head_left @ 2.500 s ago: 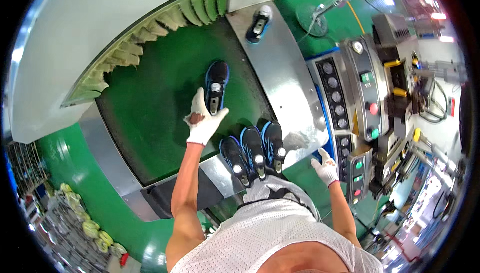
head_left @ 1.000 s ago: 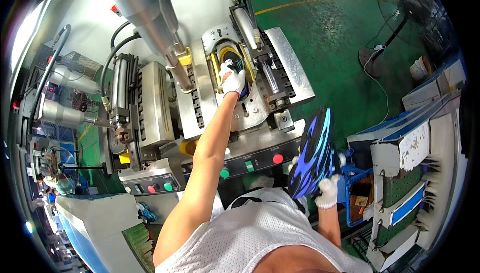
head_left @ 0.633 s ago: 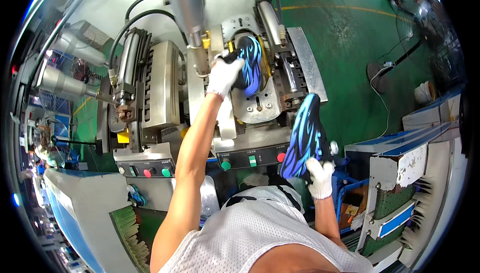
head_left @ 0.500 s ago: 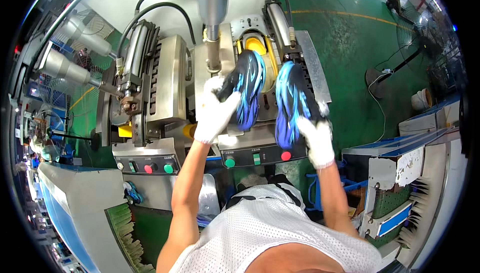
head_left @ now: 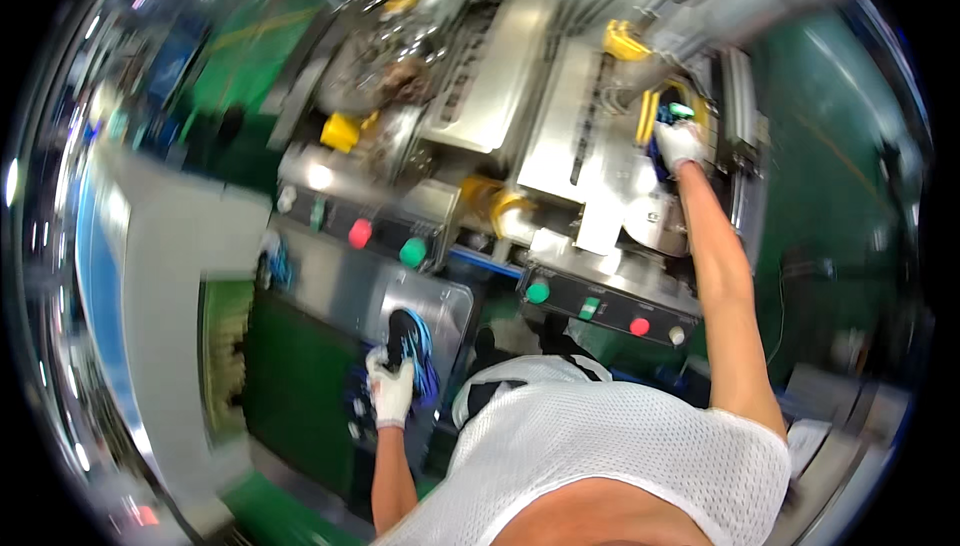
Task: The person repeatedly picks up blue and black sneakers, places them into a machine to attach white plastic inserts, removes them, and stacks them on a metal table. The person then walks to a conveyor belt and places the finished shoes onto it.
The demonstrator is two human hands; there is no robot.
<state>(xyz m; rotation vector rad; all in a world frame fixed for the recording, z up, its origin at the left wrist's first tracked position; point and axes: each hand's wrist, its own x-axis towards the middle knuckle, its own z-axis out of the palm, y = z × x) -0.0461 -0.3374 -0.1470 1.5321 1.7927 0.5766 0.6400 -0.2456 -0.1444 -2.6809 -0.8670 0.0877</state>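
Note:
My left hand (head_left: 390,391), in a white glove, grips a black and blue sneaker (head_left: 412,351) over a metal tray (head_left: 455,304) at the lower left. Some of its fingers are hidden behind the sneaker. Far off to the right, my right hand (head_left: 681,143), gloved too, is closed around a second dark sneaker (head_left: 660,158) inside the machine's right station, between yellow guides (head_left: 648,118). Motion blur and the glove cover much of that second sneaker.
Along the machine's front run two control panels (head_left: 610,318) with green and red buttons. Metal housings (head_left: 495,76) and a thick grey cylinder (head_left: 740,21) rise behind. A pale cabinet (head_left: 185,246) with a bristled opening stands on the left. Another blue item (head_left: 277,264) lies beside it.
My hands have spread apart. The left one has carried its sneaker down to the tray at the lower left; the right one has moved its sneaker forward into the machine. The view has turned leftward.

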